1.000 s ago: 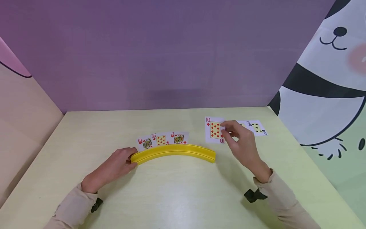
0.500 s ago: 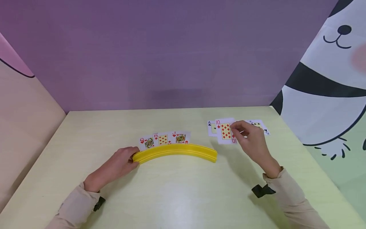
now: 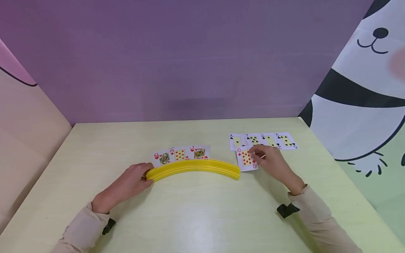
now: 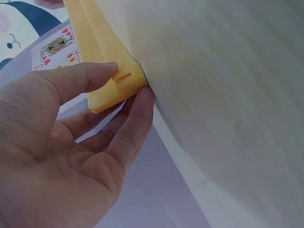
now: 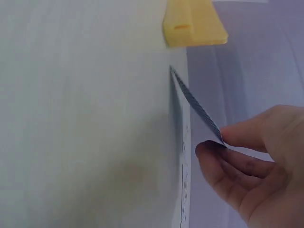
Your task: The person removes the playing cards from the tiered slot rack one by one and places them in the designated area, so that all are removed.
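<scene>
A curved yellow card holder (image 3: 193, 165) stands on the table, and my left hand (image 3: 128, 182) grips its left end between thumb and fingers. Three face-up cards stand in it: a queen of hearts (image 3: 164, 158), an 8 of diamonds (image 3: 179, 154) and a jack of hearts (image 3: 199, 153). My right hand (image 3: 273, 161) pinches a 10 of diamonds (image 3: 246, 159) by its right edge, just past the holder's right end. In the right wrist view that playing card (image 5: 197, 107) is tilted, its lower edge close over the table, thumb and fingers at its upper edge.
Behind the right hand lies a row of face-up club cards: an ace (image 3: 236, 141), a 7 (image 3: 253, 139), a 2 (image 3: 269, 140) and a 5 (image 3: 285, 141). A purple wall (image 3: 190, 63) borders the table's (image 3: 196, 218) far edge.
The 10 of diamonds went right with my right hand, over the club cards, then came down nearer to the holder's right end, baring the row. My left hand keeps its grip.
</scene>
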Tool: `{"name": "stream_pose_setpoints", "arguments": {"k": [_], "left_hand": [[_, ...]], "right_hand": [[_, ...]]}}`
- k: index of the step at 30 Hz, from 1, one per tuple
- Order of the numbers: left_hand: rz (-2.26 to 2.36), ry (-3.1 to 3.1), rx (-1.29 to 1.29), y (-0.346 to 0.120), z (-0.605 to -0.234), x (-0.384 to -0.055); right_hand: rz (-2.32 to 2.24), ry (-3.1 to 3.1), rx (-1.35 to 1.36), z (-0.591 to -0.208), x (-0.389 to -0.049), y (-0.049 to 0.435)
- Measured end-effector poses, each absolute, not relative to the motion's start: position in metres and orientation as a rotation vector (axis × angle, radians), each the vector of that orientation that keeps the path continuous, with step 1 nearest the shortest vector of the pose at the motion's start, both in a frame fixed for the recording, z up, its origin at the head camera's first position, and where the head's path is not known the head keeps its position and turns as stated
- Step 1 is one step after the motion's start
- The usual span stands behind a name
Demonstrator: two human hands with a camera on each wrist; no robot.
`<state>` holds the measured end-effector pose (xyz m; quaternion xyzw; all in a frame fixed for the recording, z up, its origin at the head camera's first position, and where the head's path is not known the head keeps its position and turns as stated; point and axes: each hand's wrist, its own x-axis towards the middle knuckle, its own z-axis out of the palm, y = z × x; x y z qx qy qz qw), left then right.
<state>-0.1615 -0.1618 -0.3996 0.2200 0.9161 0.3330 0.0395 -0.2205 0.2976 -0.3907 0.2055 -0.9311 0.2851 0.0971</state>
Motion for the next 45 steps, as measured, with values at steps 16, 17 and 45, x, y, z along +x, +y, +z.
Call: {"name": "stream_pose_setpoints", "arguments": {"k": [16,17,45], "left_hand": [[0.985,2.842,0.672,-0.1613,-0.4,-0.1597],[0.982,2.841,0.666,-0.1613,-0.4003,-0.1595],[0.983,2.84,0.686,-0.1615,-0.4004,-0.1611]], "right_hand": [[0.679,-3.028,0.591,-0.3959,-0.2182,0.2967],[0.68,-3.031,0.584,-0.3961,-0.2179,0.2964],[0.626,-2.98,0.602,-0.3934,-0.2138,0.2903]]}}
